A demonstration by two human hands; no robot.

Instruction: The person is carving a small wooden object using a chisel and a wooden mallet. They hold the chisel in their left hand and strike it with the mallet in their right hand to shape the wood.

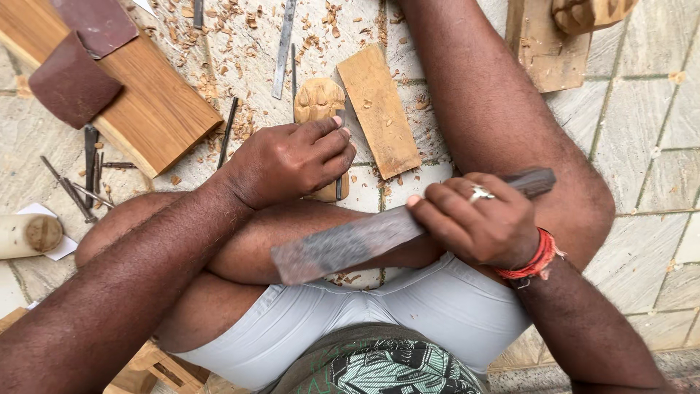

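Note:
I sit cross-legged on a tiled floor. My left hand [292,160] presses down on a small carved wooden piece [318,98] and pinches a thin metal chisel [339,184] upright against it; most of the carving lies hidden under the hand. My right hand [477,219], with a ring and a red thread at the wrist, grips a long flat wooden mallet [343,248] by its dark handle. The mallet's broad grey end hangs over my crossed legs, just below and right of the left hand.
A flat wooden slat [379,109] lies beside the carving. A thick plank [138,102] at upper left carries sandpaper sheets [69,84]. Several chisels [91,171] and a long file [283,47] lie among wood chips. A pale cylinder [25,235] sits at far left, a wooden board [547,47] at upper right.

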